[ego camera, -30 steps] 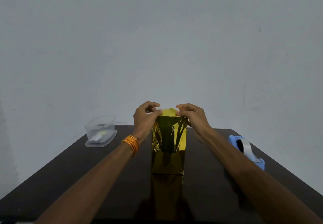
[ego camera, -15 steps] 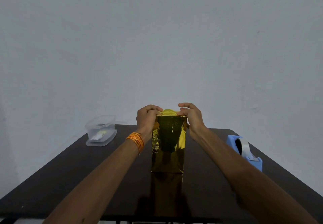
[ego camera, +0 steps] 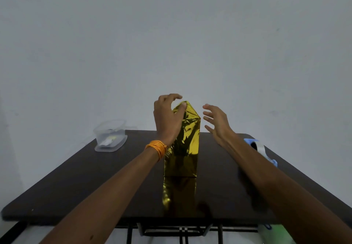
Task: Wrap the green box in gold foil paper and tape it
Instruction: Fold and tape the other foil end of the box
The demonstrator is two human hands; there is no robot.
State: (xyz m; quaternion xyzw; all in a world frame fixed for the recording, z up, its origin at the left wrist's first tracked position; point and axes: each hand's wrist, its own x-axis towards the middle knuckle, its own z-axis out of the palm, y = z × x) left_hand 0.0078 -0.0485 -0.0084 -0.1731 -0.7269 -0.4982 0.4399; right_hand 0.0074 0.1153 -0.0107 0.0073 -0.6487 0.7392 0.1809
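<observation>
Single view, head-worn, wide angle. Faces forward and slightly down across a dark table point(ego camera: 76, 182) to a plain wall point(ego camera: 171, 34), which fills the upper half. Table's near edge low in frame, metal bars point(ego camera: 181, 231) showing beneath. Left forearm point(ego camera: 114, 196) cuts the bottom edge at 7 o'clock, right forearm point(ego camera: 276, 186) at 5, both close to lens. Gold-wrapped box point(ego camera: 181, 160) dead centre; clear tub point(ego camera: 110, 135) at its 10 o'clock, tape dispenser point(ego camera: 256, 145) at 3.

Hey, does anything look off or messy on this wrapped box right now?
Yes: the top of the gold foil stands up in a crumpled, lopsided peak instead of lying flat. The left hand pinches its tip; the right hand hovers open beside it, not touching. Nothing else stands out.
</observation>
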